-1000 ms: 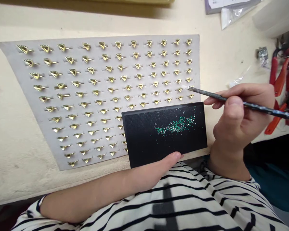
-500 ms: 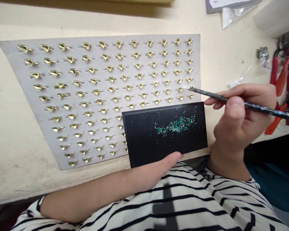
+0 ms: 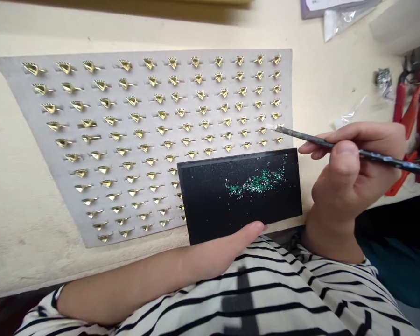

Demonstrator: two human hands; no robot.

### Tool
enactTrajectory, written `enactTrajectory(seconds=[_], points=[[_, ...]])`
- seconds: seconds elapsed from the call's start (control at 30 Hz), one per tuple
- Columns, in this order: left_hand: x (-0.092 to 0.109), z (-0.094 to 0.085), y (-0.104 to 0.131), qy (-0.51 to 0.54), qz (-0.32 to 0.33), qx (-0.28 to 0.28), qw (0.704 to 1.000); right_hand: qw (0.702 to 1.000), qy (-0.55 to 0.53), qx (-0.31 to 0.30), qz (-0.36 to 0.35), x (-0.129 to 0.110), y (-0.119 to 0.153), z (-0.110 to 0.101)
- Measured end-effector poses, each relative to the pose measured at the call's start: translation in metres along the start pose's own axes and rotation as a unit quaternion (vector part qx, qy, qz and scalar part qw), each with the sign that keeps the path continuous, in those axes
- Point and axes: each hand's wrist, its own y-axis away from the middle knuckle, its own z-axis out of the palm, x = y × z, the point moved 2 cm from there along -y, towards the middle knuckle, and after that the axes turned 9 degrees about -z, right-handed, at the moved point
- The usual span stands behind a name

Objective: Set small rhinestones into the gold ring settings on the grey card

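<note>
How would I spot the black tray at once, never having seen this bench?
Find the large grey sheet set with rows of gold-coloured rings. Over its near right corner, the left hand holds a flat, rectangular black tray. Unlike the pale sheet, it is dark and carries a scatter of tiny green and whitish bits.

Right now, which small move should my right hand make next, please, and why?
Probably ease the stick slightly left, toward the nearest ring: your right hand holds it with the pale tip just beside that ring, though I cannot tell whether they touch.
</note>
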Motion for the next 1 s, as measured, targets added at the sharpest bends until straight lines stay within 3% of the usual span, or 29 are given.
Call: enactTrajectory(seconds=[0.33,0.73,1.0], points=[[-0.0016,-0.0006,-0.0015,0.018,-0.007,0.015,1.0,1.0,-0.001,-0.007,0.0,0.0005,-0.0004,-0.0003],[0.0013,0.0036,0.0005,0.041,-0.011,-0.022,0.999,1.0,-0.006,-0.007,0.001,-0.0002,-0.0018,-0.0021],[0.0023,0.0009,0.0009,0.015,-0.008,0.021,1.0,1.0,-0.012,-0.011,0.007,0.0007,-0.0012,-0.0036]])
